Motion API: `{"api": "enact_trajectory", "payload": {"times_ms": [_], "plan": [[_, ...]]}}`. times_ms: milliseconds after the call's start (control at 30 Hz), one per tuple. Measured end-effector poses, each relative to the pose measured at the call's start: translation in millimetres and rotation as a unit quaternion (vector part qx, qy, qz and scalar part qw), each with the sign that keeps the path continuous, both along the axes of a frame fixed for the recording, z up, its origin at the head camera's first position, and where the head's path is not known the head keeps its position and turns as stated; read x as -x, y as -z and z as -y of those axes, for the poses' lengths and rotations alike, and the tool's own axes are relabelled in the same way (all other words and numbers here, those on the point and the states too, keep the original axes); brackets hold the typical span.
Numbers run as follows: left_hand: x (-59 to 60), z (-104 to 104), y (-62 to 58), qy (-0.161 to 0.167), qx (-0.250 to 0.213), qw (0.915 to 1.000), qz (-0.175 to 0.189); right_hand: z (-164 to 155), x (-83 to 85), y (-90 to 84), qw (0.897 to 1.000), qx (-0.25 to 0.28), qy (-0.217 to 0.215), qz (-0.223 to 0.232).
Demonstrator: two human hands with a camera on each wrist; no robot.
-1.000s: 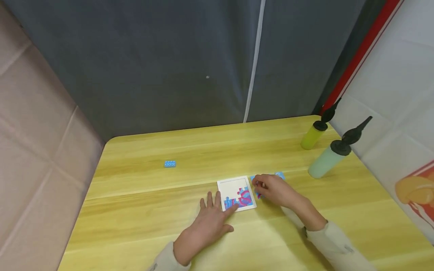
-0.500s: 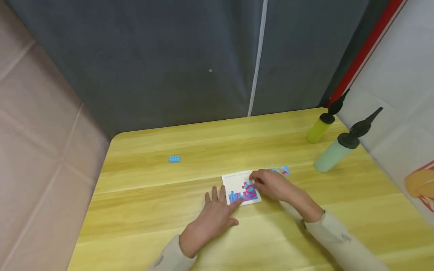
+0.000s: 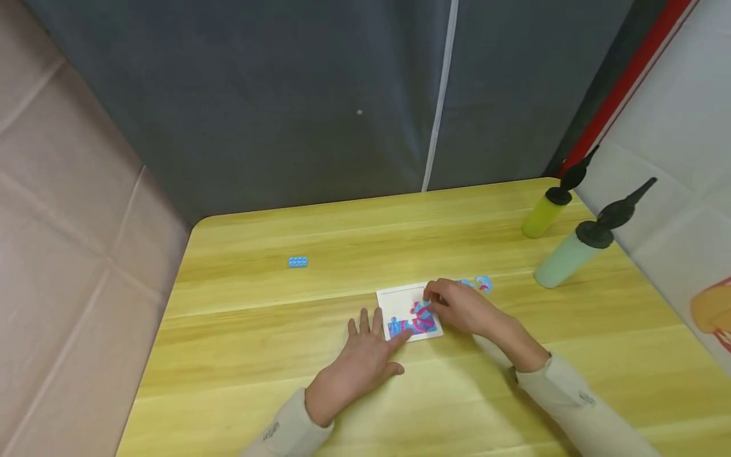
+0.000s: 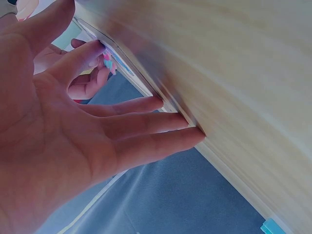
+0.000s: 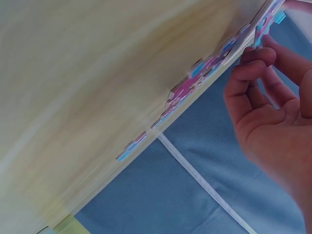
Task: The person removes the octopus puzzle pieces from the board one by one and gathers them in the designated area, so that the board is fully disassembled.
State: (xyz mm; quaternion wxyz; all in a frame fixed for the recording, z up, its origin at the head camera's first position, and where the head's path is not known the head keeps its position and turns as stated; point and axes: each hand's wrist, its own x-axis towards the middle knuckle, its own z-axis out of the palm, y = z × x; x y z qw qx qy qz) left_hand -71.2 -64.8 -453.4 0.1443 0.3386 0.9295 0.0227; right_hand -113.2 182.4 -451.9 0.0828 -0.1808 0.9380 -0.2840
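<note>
Right hand (image 3: pixel 465 311) shifted onto puzzle tray (image 3: pixel 400 298); yellow table (image 3: pixel 257 330).

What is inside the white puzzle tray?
Pink and blue puzzle pieces fill the near part of the white tray; the far part is bare. The right hand covers the tray's right edge, so anything there is hidden. The left hand touches the near left corner.

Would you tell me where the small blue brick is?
In the head view, the small blue brick lies alone on the table's far left, beyond the left hand.
</note>
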Motion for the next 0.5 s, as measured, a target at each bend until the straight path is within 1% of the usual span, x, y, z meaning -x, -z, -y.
{"api": "enact_trajectory", "payload": {"times_ms": [100, 333, 500], "plan": [[0.3, -0.3, 0.1, 0.002, 0.003, 1.0, -0.001, 0.5, -1.8, -1.0, 1.0, 0.007, 0.01, 0.0], [1.2, -0.8, 1.2, 0.005, 0.004, 1.0, -0.004, -1.2, -4.7, -1.7, 1.0, 0.02, 0.01, 0.013], [0.2, -0.9, 2.6, 0.005, 0.003, 1.0, 0.006, -3.2, -7.9, -1.0, 0.999, 0.041, 0.014, 0.025]]}}
